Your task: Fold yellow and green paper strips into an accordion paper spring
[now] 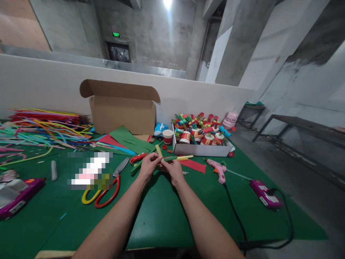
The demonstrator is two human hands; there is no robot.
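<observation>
My left hand (148, 166) and my right hand (174, 169) meet over the green table (161, 212), both with fingers pinched. Between them they hold thin paper strips (172, 158), yellow and green, that stick out to the right; one yellow strip (159, 150) points up and back. A red paper piece (194, 166) lies just right of my right hand. Red-handled scissors (111, 187) lie to the left of my left hand, and a smaller red pair (138, 158) sits just behind it.
An open cardboard box (121, 108) stands at the back. A white tray (202, 149) holds several finished paper-cup crafts. A pink glue gun (219, 169) with black cord lies right. Pipe cleaners (40, 126) pile at left; green and red paper sheets (124, 141) lie behind.
</observation>
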